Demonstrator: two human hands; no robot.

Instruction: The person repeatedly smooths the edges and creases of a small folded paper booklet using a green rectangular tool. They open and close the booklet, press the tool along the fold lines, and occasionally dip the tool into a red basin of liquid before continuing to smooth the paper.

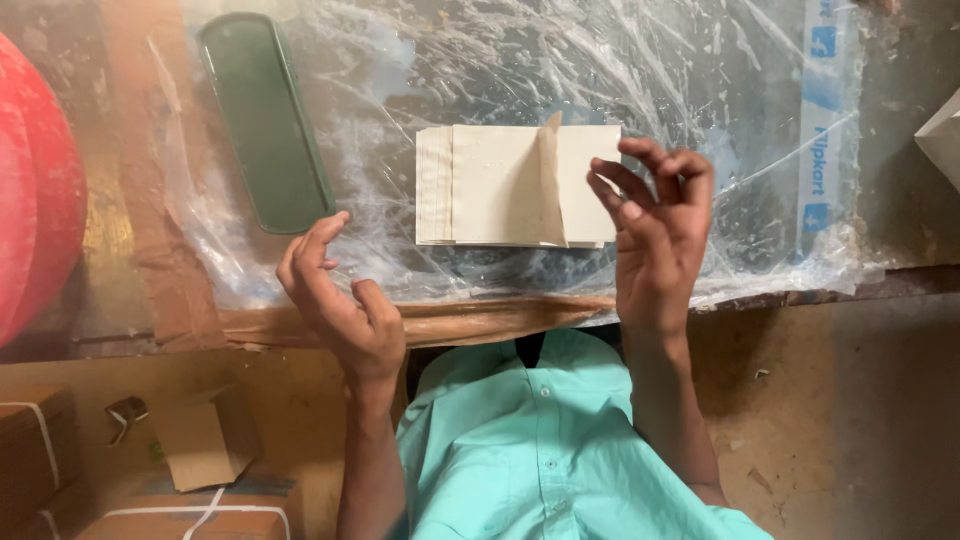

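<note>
A small stack of flat, pale beige paper pieces [500, 185], roughly rectangular, lies on a crumpled sheet of clear plastic film [500, 70] that covers most of the table [130, 200]; the top piece has a narrow flap standing up near its middle. The left hand [335, 295] hovers near the table's front edge, below and to the left of the stack, palm turned inward with the fingers loosely curled and spread, holding nothing and not touching the paper. The right hand [655, 235] is raised just beside the stack's right edge, fingers bent and separated, thumb apart from them; it overlaps the stack's right side in view, but whether a fingertip actually touches the paper cannot be told. Both hands are empty and well apart from each other, with the stack between and above them. To the left of the stack, on the film's edge, lies a long, dark green, shallow tray with rounded ends [265, 120], set at a slight angle. At the far left a large red rounded object [35, 190] is cut off by the frame. A strip of brown tape [480, 320] runs along the table's front edge. Below, the person's mint-green buttoned shirt [540, 440] shows, and brown cardboard boxes [200, 440] sit on the floor at lower left.
</note>
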